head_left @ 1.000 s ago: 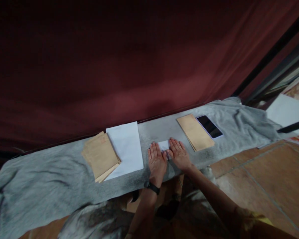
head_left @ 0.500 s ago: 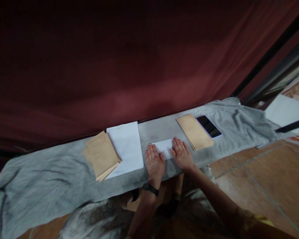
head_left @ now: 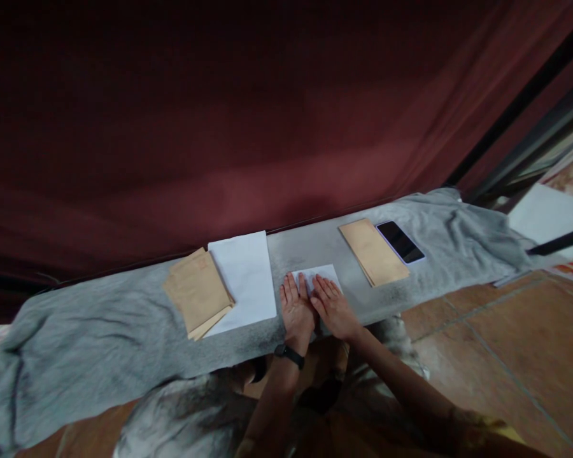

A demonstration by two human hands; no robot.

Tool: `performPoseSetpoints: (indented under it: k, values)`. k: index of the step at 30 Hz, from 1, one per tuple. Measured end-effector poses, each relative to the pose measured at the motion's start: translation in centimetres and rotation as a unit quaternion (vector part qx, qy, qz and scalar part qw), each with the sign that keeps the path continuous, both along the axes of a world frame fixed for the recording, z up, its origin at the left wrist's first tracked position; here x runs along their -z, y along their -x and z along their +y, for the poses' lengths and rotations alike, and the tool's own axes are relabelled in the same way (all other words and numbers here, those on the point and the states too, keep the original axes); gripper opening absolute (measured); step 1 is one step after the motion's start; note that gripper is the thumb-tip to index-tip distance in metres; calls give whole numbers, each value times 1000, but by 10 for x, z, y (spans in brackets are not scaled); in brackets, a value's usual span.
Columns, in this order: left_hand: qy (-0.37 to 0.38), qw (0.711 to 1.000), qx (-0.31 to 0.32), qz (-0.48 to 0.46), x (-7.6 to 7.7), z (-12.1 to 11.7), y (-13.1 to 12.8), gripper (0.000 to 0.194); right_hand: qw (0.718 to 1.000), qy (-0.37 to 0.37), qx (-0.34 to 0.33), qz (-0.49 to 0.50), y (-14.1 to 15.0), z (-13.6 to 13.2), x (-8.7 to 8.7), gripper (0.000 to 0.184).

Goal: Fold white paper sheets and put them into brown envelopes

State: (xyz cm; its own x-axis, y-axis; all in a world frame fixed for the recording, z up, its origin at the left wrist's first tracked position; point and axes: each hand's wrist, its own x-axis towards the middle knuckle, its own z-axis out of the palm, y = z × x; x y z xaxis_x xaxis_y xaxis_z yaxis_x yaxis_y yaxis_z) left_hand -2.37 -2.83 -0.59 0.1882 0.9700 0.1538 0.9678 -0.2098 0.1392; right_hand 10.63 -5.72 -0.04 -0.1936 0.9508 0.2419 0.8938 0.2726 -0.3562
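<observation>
White paper (head_left: 323, 271) in lower centre of frame. Left hand (head_left: 298, 312) and right hand (head_left: 335, 312) palm-down on it, fingers straight, pinching nothing. Smooth well: even pressure, left anchoring, edges aligned.

Dim light, dark upper left, soft detail
</observation>
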Motion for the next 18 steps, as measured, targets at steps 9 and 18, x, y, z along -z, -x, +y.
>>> performPoseSetpoints:
  k: [9, 18]
  values:
    - [2, 1000, 6, -1, -8, -2, -4, 57, 999, -13, 29, -33, -5, -3, 10, 56]
    - [14, 998, 66, -20, -8, -1, -3, 55, 994, -19, 64, -88, -13, -6, 11, 56]
